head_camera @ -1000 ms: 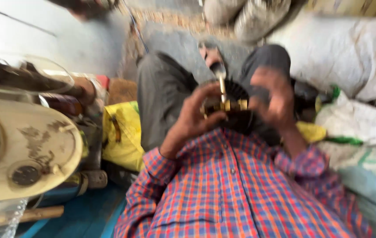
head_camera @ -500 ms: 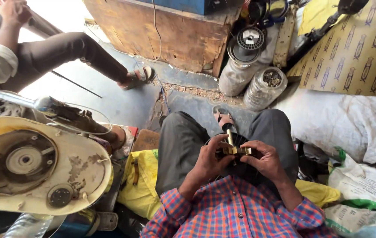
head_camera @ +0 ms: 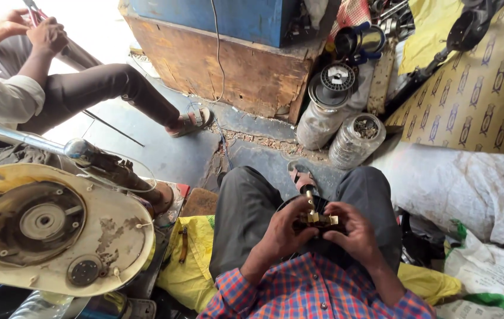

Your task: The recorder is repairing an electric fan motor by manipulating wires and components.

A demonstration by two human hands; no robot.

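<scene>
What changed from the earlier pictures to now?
The view tipped up and away from the lap, so the wooden box, the spools and another person's leg came into sight. Both hands, left and right, kept hold of the small brass part over the lap. The cream machine cover stayed at the left.

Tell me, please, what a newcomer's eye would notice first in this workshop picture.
First, the large cream-coloured round machine cover with worn paint, at lower left. Next, at bottom centre, the left hand and right hand together hold a small brass-coloured metal part over the lap. At upper left, another person's hands grip a thin tool.
</scene>
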